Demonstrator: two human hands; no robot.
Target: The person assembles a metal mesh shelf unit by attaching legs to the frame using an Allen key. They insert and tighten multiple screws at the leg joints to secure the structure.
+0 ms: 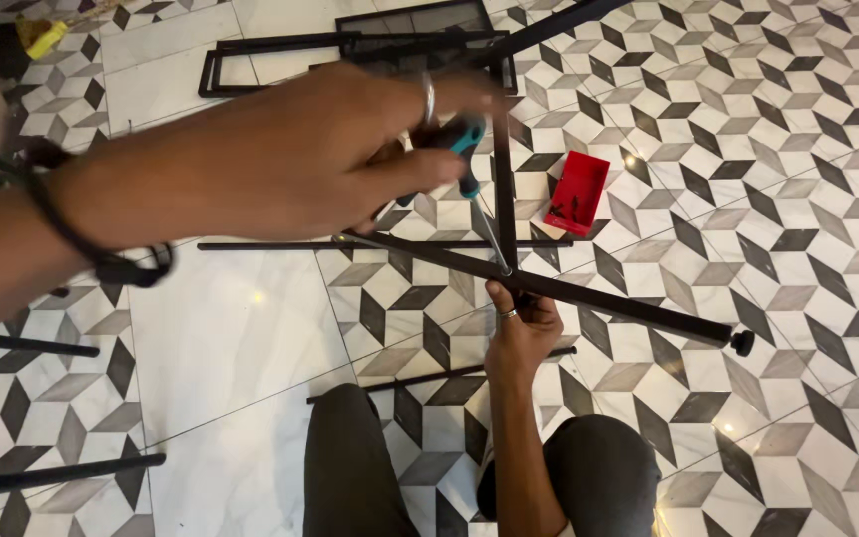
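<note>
A teal-handled screwdriver (pixel 471 179) stands tilted, tip at the joint of a black metal frame (pixel 589 296) lying across the floor.

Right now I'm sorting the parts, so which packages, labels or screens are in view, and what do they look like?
Red tray: small open rectangular bin on the patterned floor, right of the upright black bar; small dark parts lie inside.
No labels, signs or screens show.
</note>
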